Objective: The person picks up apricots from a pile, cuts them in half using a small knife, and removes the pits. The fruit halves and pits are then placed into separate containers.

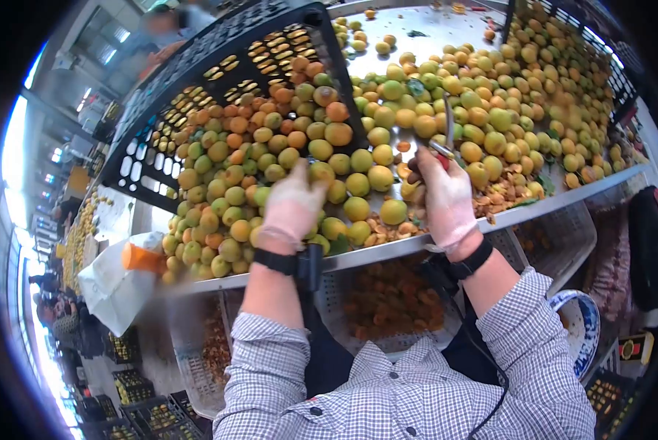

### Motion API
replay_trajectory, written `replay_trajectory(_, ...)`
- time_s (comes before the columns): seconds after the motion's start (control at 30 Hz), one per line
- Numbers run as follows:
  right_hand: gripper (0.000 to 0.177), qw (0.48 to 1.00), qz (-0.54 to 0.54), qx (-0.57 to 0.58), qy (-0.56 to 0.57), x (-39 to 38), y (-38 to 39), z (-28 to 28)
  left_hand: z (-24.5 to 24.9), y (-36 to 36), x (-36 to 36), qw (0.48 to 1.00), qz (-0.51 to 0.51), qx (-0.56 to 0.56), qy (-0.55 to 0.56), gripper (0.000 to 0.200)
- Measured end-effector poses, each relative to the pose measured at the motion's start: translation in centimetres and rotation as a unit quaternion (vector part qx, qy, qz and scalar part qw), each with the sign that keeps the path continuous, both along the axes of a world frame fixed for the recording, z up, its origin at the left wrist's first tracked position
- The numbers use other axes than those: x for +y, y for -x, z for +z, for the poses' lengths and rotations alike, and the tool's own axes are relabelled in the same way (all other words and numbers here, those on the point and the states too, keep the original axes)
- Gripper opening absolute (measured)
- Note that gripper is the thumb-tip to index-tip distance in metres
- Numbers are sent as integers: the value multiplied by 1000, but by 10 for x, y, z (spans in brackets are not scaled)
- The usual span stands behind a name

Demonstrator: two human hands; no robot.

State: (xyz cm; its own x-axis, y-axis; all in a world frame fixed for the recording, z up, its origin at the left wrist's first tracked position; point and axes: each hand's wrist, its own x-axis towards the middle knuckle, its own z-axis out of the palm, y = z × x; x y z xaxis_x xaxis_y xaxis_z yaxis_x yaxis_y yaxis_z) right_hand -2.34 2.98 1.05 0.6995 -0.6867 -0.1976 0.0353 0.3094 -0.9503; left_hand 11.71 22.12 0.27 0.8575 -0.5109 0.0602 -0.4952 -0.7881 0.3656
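Observation:
My left hand (294, 207), in a thin whitish glove, is at the near side of a heap of apricots (230, 172). Its thumb and fingers are around a yellow-green apricot (322, 173), with the fingertips partly hidden. To the right, my gloved right hand (446, 198) is closed on a knife (448, 123) with a red handle, its blade pointing up and away from me. Split apricot pieces (516, 189) lie on the metal table beside this hand. More pieces (388, 231) are near the table's front edge, between my hands.
A black plastic crate (322, 44) lies tipped at the left, apricots spilling from it. Another black crate (619, 81) stands far right. Below the table's metal rim (483, 224) are pale bins, one with apricot halves (395, 301). A white bag (116, 286) hangs at the left corner.

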Motion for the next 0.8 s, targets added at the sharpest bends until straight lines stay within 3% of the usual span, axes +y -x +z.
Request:
replay_trajectory(0.07,31,1000,3,16,-2,2,0,1,-12,9,-11,997,-57,-50,-4,61)
replay_trajectory(0.1,31,1000,1,14,6,2,0,0,-11,12,-16,992,-113,-16,50,61)
replay_trajectory(0.13,31,1000,-1,13,16,2,-1,0,-9,17,-19,978,-153,90,107,61)
replay_trajectory(0.2,31,999,18,33,-31,2,1,7,5,36,-29,952,-186,135,203,58)
replay_trajectory(0.33,30,1000,11,5,15,-3,0,-1,0,35,-26,949,-164,161,217,55)
replay_trajectory(0.4,26,1000,15,-13,12,-8,-1,-5,14,35,-19,931,-130,234,247,48)
replay_trajectory(0.47,26,1000,16,-14,-2,-9,1,1,19,31,-5,940,-99,212,250,43)
replay_trajectory(0.53,26,1000,10,-12,-22,-7,2,9,15,20,12,951,1,78,299,45)
replay_trajectory(0.67,26,999,20,-19,-43,-13,4,8,2,-10,56,974,137,-147,107,52)
replay_trajectory(0.7,26,999,15,-7,-46,-12,5,15,-1,-14,65,982,148,-109,32,61)
replay_trajectory(0.73,26,999,8,-24,-36,-14,3,10,-11,-13,64,983,145,-108,33,61)
replay_trajectory(0.8,27,999,24,-40,-28,-19,3,10,-7,3,54,976,133,-99,-142,67)
